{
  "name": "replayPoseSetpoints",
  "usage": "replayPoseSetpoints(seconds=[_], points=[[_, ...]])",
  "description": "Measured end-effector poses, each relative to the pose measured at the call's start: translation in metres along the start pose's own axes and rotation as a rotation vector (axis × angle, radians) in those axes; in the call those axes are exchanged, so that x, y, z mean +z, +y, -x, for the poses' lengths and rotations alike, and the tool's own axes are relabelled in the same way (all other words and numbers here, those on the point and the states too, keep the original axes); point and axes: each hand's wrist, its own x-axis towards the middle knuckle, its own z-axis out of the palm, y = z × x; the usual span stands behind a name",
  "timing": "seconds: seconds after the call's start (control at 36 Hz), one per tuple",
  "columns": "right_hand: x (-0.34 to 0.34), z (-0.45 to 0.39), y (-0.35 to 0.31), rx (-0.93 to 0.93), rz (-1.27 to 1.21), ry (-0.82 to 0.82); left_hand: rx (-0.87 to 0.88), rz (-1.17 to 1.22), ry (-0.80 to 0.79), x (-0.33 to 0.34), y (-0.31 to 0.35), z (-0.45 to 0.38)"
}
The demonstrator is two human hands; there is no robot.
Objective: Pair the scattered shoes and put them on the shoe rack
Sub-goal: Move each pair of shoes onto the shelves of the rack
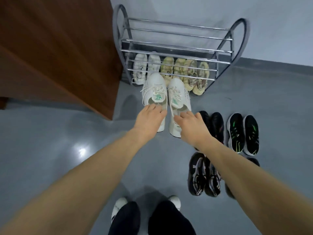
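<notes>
Two white sneakers with green tongue logos sit side by side, toes toward the shoe rack [176,39]. My left hand [149,119] grips the heel of the left white sneaker [155,89]. The heel of the right white sneaker [178,94] is gripped by my right hand [193,126]. The chrome rack's bottom tier holds a white pair [145,67] and two beige-yellow pairs [184,72]; its upper tiers are bare. On the floor to the right lie a black pair [215,124], a black pair with green stripes [243,133] and a black-and-grey pair [203,175].
A brown wooden cabinet [55,53] stands left of the rack. The floor is glossy grey [59,150], with a pale wall behind the rack. My own legs and white shoes [145,214] show at the bottom edge.
</notes>
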Motion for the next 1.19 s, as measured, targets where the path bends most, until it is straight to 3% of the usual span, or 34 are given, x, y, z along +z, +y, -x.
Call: replayPoseSetpoints(seconds=[0.14, 0.33, 0.72, 0.86, 0.94, 1.08, 1.19], points=[[-0.025, -0.027, 0.008, 0.040, -0.167, -0.036, -0.093, -0.018, 0.011, -0.029, -0.024, -0.014], [-0.035, -0.097, 0.008, 0.118, -0.298, -0.090, -0.115, -0.002, -0.096, -0.035, -0.077, -0.058], [-0.009, -0.263, 0.019, 0.204, -0.224, -0.204, -0.028, 0.038, -0.174, 0.023, -0.178, -0.187], [0.009, -0.297, 0.024, 0.177, -0.181, -0.119, -0.113, 0.054, -0.171, 0.041, -0.192, -0.223], [0.019, -0.316, 0.027, 0.130, -0.203, -0.027, -0.105, -0.017, -0.052, 0.052, -0.204, -0.241], [0.035, -0.364, 0.033, 0.091, -0.237, 0.055, -0.130, 0.027, -0.106, 0.073, -0.222, -0.272], [0.048, -0.398, 0.036, 0.092, -0.267, 0.074, -0.046, 0.035, 0.032, 0.107, -0.235, -0.282]])
